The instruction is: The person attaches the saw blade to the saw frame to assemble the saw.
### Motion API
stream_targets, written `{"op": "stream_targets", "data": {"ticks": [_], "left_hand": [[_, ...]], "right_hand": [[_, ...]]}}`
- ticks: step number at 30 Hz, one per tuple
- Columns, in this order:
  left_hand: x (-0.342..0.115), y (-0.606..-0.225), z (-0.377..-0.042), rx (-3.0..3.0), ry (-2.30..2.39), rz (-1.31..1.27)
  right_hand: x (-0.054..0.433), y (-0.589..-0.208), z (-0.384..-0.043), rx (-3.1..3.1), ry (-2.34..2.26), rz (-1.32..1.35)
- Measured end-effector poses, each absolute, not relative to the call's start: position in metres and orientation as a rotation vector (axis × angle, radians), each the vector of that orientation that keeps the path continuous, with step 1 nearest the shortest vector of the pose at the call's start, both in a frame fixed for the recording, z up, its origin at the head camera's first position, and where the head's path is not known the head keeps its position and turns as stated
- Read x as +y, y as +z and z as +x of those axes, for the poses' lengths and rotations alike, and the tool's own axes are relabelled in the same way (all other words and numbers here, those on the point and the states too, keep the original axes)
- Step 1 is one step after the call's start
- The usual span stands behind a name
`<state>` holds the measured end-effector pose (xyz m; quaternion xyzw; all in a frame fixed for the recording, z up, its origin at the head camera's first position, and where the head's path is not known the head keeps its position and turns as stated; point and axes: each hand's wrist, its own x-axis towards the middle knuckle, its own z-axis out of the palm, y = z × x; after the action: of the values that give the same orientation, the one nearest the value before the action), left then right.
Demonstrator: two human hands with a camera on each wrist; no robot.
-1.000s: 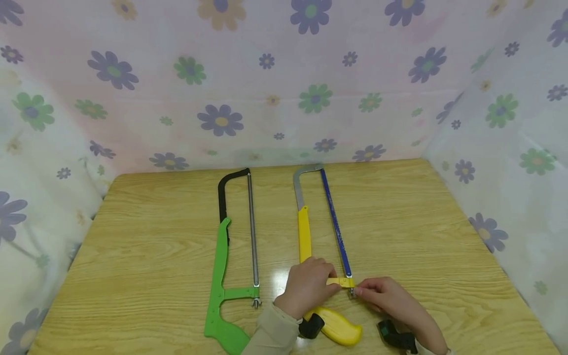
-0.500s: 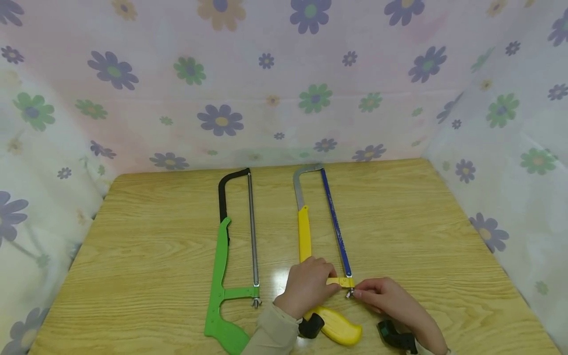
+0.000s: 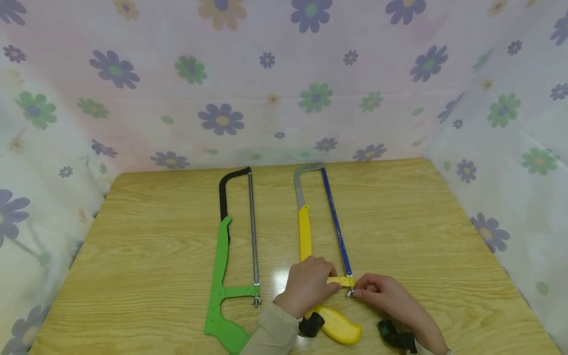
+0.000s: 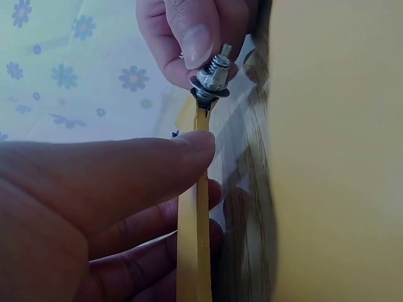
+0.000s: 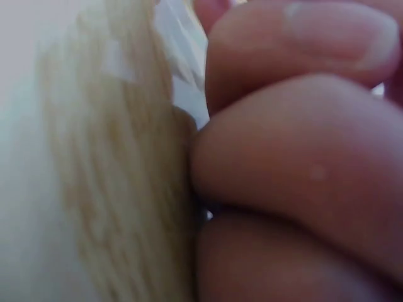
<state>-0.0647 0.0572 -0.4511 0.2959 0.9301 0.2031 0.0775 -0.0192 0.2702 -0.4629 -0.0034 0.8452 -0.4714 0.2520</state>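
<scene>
A yellow hacksaw (image 3: 304,234) with a blue blade (image 3: 336,222) lies on the wooden table, its grey front bow pointing away. My left hand (image 3: 309,286) grips the cross arm (image 3: 339,281) near the blade's lower end. In the left wrist view, that hand's thumb presses one side of the arm with fingers curled behind it. At the arm's tip sits a metal wing nut (image 4: 211,80) on a threaded bolt. My right hand (image 3: 390,298) pinches at this nut with thumb and forefinger. The right wrist view shows mostly blurred curled fingers (image 5: 296,145).
To the left lies a green hacksaw (image 3: 219,276) with a black bow and a grey blade, its own wing nut (image 3: 256,301) at the near end. Flower-print cloth (image 3: 266,79) surrounds the wooden table (image 3: 155,236) at the back and sides. Black wrist cameras (image 3: 312,325) hang beneath both wrists.
The wing nut on the yellow hacksaw has turned, its wings showing at a different angle. The right fingers have shifted slightly on it. Left hand and both saws stay in place.
</scene>
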Motion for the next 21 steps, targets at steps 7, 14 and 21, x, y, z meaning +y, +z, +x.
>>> {"op": "stream_targets", "data": {"ticks": [7, 14, 21], "left_hand": [[0.0566, -0.4507, -0.0639, 2.79, 0.606, 0.885], [0.0574, -0.4508, -0.0622, 2.764, 0.609, 0.881], [0.0578, -0.4511, -0.0643, 2.781, 0.608, 0.882]], "right_hand": [[0.2701, -0.464, -0.0192, 2.298, -1.296, 0.006], [0.271, -0.4635, -0.0179, 2.282, -1.252, 0.024], [0.2722, -0.4595, -0.0187, 2.236, -1.321, -0.019]]}}
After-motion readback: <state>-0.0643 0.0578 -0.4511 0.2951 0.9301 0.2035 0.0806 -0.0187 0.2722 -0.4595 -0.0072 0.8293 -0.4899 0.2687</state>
